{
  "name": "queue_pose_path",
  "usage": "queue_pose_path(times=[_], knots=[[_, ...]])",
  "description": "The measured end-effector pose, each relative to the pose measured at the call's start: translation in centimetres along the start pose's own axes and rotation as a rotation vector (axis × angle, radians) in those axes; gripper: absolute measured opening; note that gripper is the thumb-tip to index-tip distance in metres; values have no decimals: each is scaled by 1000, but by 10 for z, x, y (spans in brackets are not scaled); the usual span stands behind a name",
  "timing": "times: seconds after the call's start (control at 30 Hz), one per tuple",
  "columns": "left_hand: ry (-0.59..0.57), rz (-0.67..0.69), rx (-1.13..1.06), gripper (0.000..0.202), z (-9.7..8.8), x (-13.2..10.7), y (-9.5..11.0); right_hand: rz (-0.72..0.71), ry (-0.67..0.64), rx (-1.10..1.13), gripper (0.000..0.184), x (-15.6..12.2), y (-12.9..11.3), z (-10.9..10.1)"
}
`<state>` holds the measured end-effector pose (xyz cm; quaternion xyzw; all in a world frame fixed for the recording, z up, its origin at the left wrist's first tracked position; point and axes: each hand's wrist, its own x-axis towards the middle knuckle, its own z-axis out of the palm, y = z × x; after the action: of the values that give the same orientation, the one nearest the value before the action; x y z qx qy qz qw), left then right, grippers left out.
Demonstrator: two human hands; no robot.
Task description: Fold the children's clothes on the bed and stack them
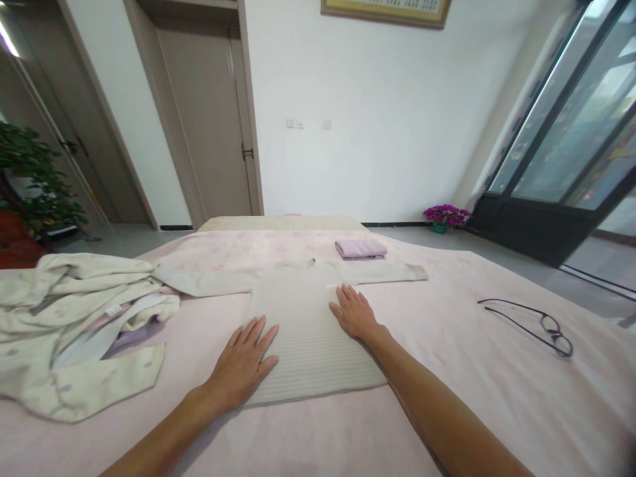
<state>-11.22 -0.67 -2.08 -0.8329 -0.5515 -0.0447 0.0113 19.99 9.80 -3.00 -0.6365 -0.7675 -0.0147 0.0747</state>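
A cream ribbed sweater (303, 318) lies flat on the pink bed cover (447, 371), sleeves spread to both sides, neck toward the far side. My left hand (243, 361) rests flat on the sweater's lower left edge, fingers stretched out. On the right side of the sweater's body lies my right hand (354, 311), also flat and open. Neither hand holds anything.
A crumpled cream floral garment (74, 324) lies at the left. A folded lilac cloth (360, 248) sits beyond the sweater. Black glasses (539, 324) lie at the right. Doors, a potted plant (30, 179), purple flowers (444, 215) and a glass door surround the bed.
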Motion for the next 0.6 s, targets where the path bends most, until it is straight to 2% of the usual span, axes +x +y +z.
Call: queue_pose_path(times=[0.17, 0.27, 0.37, 0.43, 0.5, 0.6], knots=[[5, -27, 46, 56, -17, -2, 7, 19, 15, -50, 66, 0, -1, -3], [10, -59, 68, 43, -34, 16, 12, 21, -20, -83, 54, 12, -7, -17], [23, -115, 64, 37, -46, 50, 15, 15, -19, -89, 44, 35, -18, -28], [74, -109, 32, 39, -47, 79, 17, -27, 37, -65, 47, 55, -28, -27], [119, -61, -6, 43, -40, 108, 16, -63, 54, -18, 55, 76, -37, -20], [125, -15, -22, 54, -21, 145, 9, -54, 24, 43, 64, 106, -44, -4]])
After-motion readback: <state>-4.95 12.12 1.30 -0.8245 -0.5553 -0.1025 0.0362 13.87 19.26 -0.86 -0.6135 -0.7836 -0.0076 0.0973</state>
